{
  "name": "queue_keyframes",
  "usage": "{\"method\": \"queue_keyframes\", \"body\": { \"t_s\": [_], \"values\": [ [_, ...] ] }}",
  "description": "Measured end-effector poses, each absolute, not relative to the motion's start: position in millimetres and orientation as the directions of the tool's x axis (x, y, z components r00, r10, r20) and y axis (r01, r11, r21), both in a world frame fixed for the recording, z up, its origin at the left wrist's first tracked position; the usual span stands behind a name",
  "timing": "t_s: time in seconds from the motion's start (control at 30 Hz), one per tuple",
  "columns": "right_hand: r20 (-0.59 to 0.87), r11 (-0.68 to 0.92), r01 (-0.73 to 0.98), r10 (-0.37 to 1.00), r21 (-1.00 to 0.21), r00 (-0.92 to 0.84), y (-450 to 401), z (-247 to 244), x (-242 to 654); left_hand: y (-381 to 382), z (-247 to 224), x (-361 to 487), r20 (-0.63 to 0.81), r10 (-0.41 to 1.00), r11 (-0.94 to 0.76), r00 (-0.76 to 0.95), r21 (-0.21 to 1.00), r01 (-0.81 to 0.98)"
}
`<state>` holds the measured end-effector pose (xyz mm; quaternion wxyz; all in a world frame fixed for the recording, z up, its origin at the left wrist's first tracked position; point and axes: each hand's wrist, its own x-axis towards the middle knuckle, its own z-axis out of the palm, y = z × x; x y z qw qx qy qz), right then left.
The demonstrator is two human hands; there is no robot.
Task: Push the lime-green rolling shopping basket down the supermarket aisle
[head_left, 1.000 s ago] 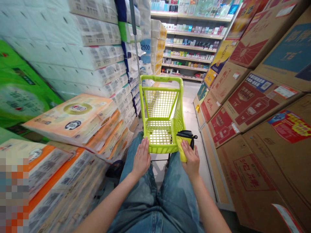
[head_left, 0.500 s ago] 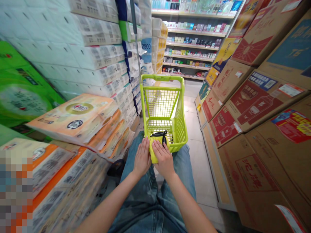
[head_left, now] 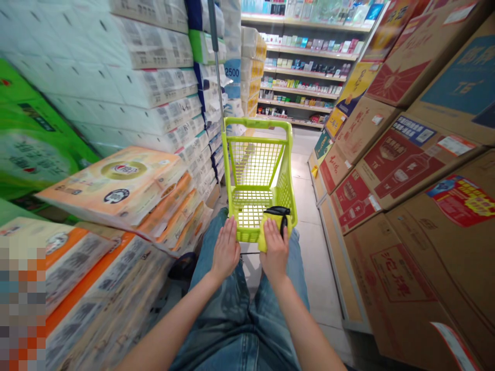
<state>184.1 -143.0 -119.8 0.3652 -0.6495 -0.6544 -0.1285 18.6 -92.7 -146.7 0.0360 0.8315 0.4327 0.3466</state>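
Note:
A yellow cloth-like bundle with black trim [head_left: 264, 242] lies against the near right rim of the lime-green plastic basket [head_left: 247, 235]. My right hand [head_left: 275, 250] rests on the bundle, its fingers wrapped over it. At the basket's near left corner is my left hand [head_left: 226, 248], its fingers stretched out and close together, with nothing seen in it. The basket stands upright between my knees, and its lattice bottom shows through. A thin metal pole [head_left: 219, 82] rises at its far left corner.
Orange tissue packs [head_left: 116, 172] and white stacked packs [head_left: 162, 85] line the left side. Cardboard cartons [head_left: 402, 273] are piled on the right. Shelves of small boxed goods [head_left: 305, 72] stand ahead, beyond the tiled floor [head_left: 309, 247].
My right hand and the yellow bundle have moved right along the basket's near rim, away from my left hand. My left hand has stayed nearly in place.

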Motion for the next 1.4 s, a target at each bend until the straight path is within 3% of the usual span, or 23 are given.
{"method": "queue_keyframes", "body": {
  "t_s": [0.17,0.37,0.53,0.7,0.93,1.13,1.27,1.4],
  "values": [
    [0.571,0.256,0.921,0.820,-0.294,-0.046,-128.5,-110.7,123.6,-90.9,-149.0,12.5,0.530,0.743,-0.634,0.409,0.361,0.684],
    [0.552,0.390,0.899,0.803,-0.202,-0.224,-149.5,-112.2,192.2,-92.7,-145.0,14.0,0.531,0.738,-0.632,0.416,0.329,0.702],
    [0.617,0.220,0.953,0.785,-0.207,-0.048,-167.2,-117.3,268.1,-93.3,-143.9,17.7,0.541,0.738,-0.628,0.404,0.328,0.706],
    [0.677,0.098,0.965,0.730,-0.244,0.097,-157.9,-119.5,233.6,-93.5,-144.0,18.3,0.533,0.745,-0.621,0.401,0.336,0.708],
    [0.597,0.288,0.925,0.797,-0.246,-0.089,-132.2,-112.3,128.5,-91.8,-146.7,10.8,0.517,0.742,-0.640,0.427,0.356,0.681],
    [0.597,0.364,0.909,0.782,-0.204,-0.179,-152.8,-114.2,193.7,-91.9,-147.1,13.3,0.529,0.740,-0.631,0.415,0.335,0.699],
    [0.660,0.209,0.956,0.751,-0.205,-0.022,-170.2,-119.4,255.5,-93.0,-145.8,16.8,0.528,0.744,-0.624,0.409,0.330,0.708],
    [0.654,0.077,0.951,0.743,-0.301,0.146,-166.2,-116.7,242.5,-93.5,-144.4,17.2,0.536,0.740,-0.627,0.406,0.331,0.705]
  ]
}}
